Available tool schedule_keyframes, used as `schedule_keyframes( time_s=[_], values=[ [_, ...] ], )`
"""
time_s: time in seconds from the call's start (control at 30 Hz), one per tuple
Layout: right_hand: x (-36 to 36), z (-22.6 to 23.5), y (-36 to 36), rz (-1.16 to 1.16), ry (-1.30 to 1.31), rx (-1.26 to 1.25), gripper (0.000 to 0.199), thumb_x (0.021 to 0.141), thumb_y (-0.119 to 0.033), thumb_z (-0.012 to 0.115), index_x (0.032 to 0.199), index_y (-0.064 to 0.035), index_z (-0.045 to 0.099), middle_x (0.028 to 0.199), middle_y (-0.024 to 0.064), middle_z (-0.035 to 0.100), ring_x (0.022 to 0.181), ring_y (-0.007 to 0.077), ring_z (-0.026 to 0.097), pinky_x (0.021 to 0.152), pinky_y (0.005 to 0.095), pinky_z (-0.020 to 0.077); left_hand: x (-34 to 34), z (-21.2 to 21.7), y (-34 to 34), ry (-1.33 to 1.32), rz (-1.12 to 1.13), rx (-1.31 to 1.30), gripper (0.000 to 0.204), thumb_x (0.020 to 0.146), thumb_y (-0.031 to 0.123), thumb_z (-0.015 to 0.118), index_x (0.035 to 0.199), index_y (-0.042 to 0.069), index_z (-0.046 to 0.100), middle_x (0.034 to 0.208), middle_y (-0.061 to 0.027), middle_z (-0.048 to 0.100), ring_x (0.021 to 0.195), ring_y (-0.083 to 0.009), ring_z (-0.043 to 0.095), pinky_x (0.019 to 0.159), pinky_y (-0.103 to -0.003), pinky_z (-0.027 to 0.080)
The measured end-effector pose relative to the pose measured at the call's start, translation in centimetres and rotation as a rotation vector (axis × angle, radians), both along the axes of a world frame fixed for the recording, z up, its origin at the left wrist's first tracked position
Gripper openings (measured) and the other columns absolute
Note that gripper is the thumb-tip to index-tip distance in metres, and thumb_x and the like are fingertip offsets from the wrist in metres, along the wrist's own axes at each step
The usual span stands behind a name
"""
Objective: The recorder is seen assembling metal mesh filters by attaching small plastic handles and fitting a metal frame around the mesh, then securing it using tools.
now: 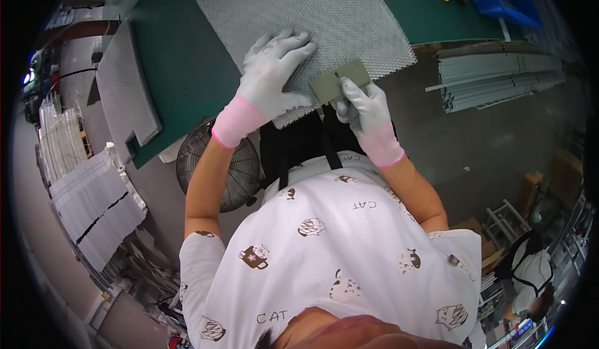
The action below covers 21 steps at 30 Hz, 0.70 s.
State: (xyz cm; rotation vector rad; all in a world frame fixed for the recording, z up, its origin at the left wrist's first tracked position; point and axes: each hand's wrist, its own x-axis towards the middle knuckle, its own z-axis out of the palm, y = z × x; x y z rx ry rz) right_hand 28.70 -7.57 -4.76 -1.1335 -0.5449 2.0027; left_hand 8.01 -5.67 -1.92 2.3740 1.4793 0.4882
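i'd judge the work to be underway rather than finished: the mesh is already laid out flat on the table, with its near edge reaching past the table's front, and the plate is up at that near edge. i see no fixing between plate and mesh, so, as i judge it, whatever the two need from each other is not settled yet. how much is left i cannot tell from this one view.

the mesh lies under my left hand and runs on beyond it, away from me. that hand grips nothing; it rests palm down on the left part of the mesh, fingers spread, thumb pointing along toward the near edge. my right hand is at the mesh's near edge, pinching the plate, thumb on top and fingers curled underneath. the plate sits over that edge, between my two hands; whether it touches the mesh or hangs just above, i cannot tell.

left of the mesh, well apart, is a second panel of similar texture. the fan is lower than the mesh, toward its near left. right of the mesh are the strips, and farther out, the blue bin.
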Motion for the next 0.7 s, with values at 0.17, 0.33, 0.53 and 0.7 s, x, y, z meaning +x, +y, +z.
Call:
schedule_keyframes(
  time_s=[0.17,0.33,0.53,0.7],
  values=[
    [0.8,0.0,-0.6,0.003,-0.082,-0.060,0.021,0.094,-0.023,0.060,0.097,-0.0017,0.060,0.072,-0.0005,0.056,0.056,0.0046,0.050,0.049,0.0204,0.0416,0.3,-0.3,-0.2,-0.004,-0.014,-0.047,0.070,0.060,0.032,0.083,0.124,0.016,0.057,0.131,-0.0043,0.054,0.127,-0.0297,0.045,0.103,-0.052,0.032],
    [0.4,-1.4,0.2,-0.024,0.026,-0.068,0.018,0.094,-0.022,0.060,0.092,-0.0033,0.059,0.069,-0.0013,0.054,0.053,0.0040,0.048,0.048,0.0194,0.0399,0.4,-0.2,0.2,-0.001,0.008,-0.040,0.066,0.061,0.026,0.083,0.121,0.017,0.059,0.130,-0.0025,0.054,0.126,-0.0289,0.046,0.100,-0.052,0.034],
    [-0.3,-2.5,0.1,-0.108,0.289,-0.004,0.009,0.094,-0.015,0.058,0.095,-0.0062,0.058,0.076,-0.0002,0.057,0.054,0.0048,0.045,0.046,0.0212,0.0343,0.9,0.3,0.5,-0.005,-0.017,-0.057,0.068,0.059,0.023,0.084,0.121,0.015,0.058,0.131,-0.0043,0.052,0.127,-0.0297,0.044,0.103,-0.051,0.031],
    [-1.9,-0.6,-0.6,-0.215,0.200,-0.158,0.017,0.090,-0.020,0.065,0.100,-0.0116,0.054,0.081,-0.0014,0.059,0.059,0.0040,0.051,0.050,0.0207,0.0421,0.0,0.6,0.8,0.040,-0.029,-0.095,0.071,0.059,0.024,0.082,0.125,0.013,0.057,0.134,-0.0087,0.051,0.129,-0.0326,0.042,0.106,-0.048,0.029]
  ],
)
